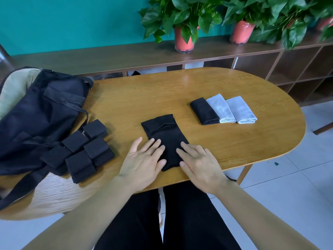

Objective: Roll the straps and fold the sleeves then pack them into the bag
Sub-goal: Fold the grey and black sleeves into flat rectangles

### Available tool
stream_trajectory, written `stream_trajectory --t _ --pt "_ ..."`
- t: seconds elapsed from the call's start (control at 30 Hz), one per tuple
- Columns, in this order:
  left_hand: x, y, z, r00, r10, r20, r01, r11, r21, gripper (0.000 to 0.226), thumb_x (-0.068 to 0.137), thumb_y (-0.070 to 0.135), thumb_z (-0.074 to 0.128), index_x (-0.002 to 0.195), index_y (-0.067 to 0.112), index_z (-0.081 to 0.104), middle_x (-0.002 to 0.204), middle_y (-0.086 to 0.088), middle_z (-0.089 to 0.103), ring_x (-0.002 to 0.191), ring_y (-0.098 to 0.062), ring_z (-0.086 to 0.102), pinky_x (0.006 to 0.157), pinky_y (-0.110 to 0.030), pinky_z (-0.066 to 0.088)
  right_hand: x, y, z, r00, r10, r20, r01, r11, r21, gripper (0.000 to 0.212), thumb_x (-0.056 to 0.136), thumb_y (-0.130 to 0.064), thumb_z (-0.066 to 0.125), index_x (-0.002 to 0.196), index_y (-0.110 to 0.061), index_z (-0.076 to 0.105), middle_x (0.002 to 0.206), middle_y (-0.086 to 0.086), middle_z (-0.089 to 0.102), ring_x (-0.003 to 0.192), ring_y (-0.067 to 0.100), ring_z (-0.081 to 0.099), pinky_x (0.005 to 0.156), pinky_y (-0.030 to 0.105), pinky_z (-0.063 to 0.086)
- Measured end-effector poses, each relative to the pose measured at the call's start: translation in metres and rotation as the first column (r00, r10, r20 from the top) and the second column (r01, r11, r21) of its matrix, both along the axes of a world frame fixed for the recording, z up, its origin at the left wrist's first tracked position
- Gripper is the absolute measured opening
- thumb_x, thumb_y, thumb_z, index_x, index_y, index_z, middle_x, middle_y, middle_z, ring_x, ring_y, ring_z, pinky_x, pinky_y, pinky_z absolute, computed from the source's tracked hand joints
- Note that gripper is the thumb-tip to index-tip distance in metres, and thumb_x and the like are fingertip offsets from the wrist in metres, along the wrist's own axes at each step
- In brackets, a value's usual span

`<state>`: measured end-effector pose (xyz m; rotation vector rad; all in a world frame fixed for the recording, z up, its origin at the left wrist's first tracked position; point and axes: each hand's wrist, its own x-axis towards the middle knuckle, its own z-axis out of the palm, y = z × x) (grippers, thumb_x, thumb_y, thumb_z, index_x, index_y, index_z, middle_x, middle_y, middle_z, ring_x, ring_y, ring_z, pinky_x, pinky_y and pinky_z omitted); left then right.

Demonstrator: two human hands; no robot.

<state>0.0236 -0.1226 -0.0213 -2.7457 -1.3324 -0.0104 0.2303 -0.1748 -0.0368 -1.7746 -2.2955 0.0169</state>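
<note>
I rest left hand (144, 159) and right hand (200, 164) flat-fingered, gripping nothing, on the black sleeve (162, 132), seemingly smoothing it before folding.

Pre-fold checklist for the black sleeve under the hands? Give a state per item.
1. Black sleeve lies flat on the table: ok.
2. Left hand and right hand rest on its near end with straight fingers: ok.
3. Far cuff is smooth: not ok, its opening looks slightly rumpled.
4. There is bare table next to the folded sleeves for this one: ok.
5. Rolled straps are finished and grouped by the bag: ok.
6. Bag is open and ready to pack: cannot tell, no opening visible.
</note>
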Motion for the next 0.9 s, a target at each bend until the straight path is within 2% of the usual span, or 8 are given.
stream_trajectory --t 0.1,0.27,0.4,0.47,0.57,0.7,0.8,0.9 --pt "-0.019 0.005 -0.002 1.000 -0.016 -0.008 0.016 1.000 -0.010 0.065 0.096 0.050 0.005 0.144 0.022 0.039 0.153 0.003 0.032 0.145 -0.012 0.018 0.115 -0.048 -0.007 -0.011 -0.013 -0.002 0.998 0.048 0.035 -0.049 0.999 0.021 0.050 0.097 -0.040 0.029 0.133 -0.014 0.053 0.141 0.010 0.049 0.124 0.025 0.048 0.088 0.037 0.045" --pt "-0.037 -0.009 0.000 0.995 -0.092 0.047 0.092 0.996 0.000 0.062 0.098 0.053 0.014 0.146 0.021 0.037 0.155 0.004 0.027 0.145 -0.007 0.015 0.114 -0.045 -0.003 -0.017 -0.028 -0.003 0.995 0.100 -0.030 -0.098 0.994 0.047 0.052 0.093 -0.043 0.041 0.133 -0.013 0.053 0.142 0.008 0.048 0.123 0.024 0.047 0.089 0.035 0.042" --pt "-0.035 -0.031 0.001 0.982 -0.160 0.096 0.155 0.986 0.062 0.070 0.091 0.069 0.030 0.135 0.020 0.053 0.143 0.003 0.048 0.132 -0.011 0.044 0.106 -0.042 0.019 -0.014 -0.037 -0.005 0.991 0.126 -0.039 -0.124 0.991 0.055 0.064 0.080 -0.040 0.053 0.138 -0.013 0.048 0.145 0.003 0.044 0.132 0.020 0.038 0.100 0.030 0.037" --pt "-0.034 -0.037 -0.003 0.977 -0.182 0.115 0.172 0.981 0.094 0.068 0.085 0.071 0.040 0.125 0.021 0.061 0.133 0.005 0.058 0.122 -0.012 0.052 0.100 -0.040 0.024 -0.011 -0.038 -0.006 0.990 0.133 -0.039 -0.129 0.988 0.087 0.061 0.077 -0.028 0.052 0.136 -0.012 0.050 0.140 0.002 0.050 0.130 0.018 0.042 0.101 0.030 0.039" --pt "-0.032 -0.041 -0.009 0.969 -0.186 0.161 0.163 0.976 0.146 0.055 0.080 0.063 0.046 0.112 0.024 0.068 0.122 0.007 0.064 0.111 -0.011 0.058 0.097 -0.038 0.025 -0.007 -0.037 -0.008 0.984 0.153 -0.090 -0.136 0.976 0.170 0.052 0.074 -0.015 0.050 0.124 -0.011 0.061 0.125 0.000 0.062 0.117 0.017 0.054 0.095 0.029 0.045" --pt "-0.028 -0.039 -0.006 0.948 -0.143 0.285 0.099 0.981 0.164 0.042 0.084 0.058 0.045 0.095 0.028 0.072 0.105 0.014 0.070 0.098 -0.005 0.063 0.092 -0.035 0.026 -0.005 -0.033 -0.003 0.959 0.134 -0.250 -0.091 0.980 0.175 0.041 0.071 -0.013 0.058 0.109 -0.015 0.069 0.106 -0.006 0.069 0.101 0.009 0.060 0.084 0.026 0.052" --pt "-0.026 -0.033 -0.003 0.917 -0.068 0.394 0.010 0.989 0.149 0.037 0.088 0.052 0.042 0.085 0.029 0.070 0.079 0.016 0.070 0.076 -0.004 0.063 0.088 -0.032 0.025 -0.004 -0.024 0.003 0.901 -0.011 -0.433 0.049 0.996 0.078 0.029 0.078 -0.015 0.062 0.105 -0.023 0.071 0.093 -0.010 0.068 0.088 0.002 0.059 0.076 0.022 0.052" --pt "-0.023 -0.026 0.000 0.878 0.065 0.475 -0.116 0.990 0.078 0.032 0.091 0.049 0.045 0.090 0.028 0.069 0.059 0.013 0.058 0.059 -0.006 0.054 0.086 -0.031 0.025 -0.006 -0.010 0.004 0.840 -0.134 -0.526 0.146 0.989 -0.020 0.023 0.084 -0.019 0.063 0.104 -0.027 0.071 0.085 -0.010 0.066 0.080 0.004 0.060 0.072 0.024 0.051"
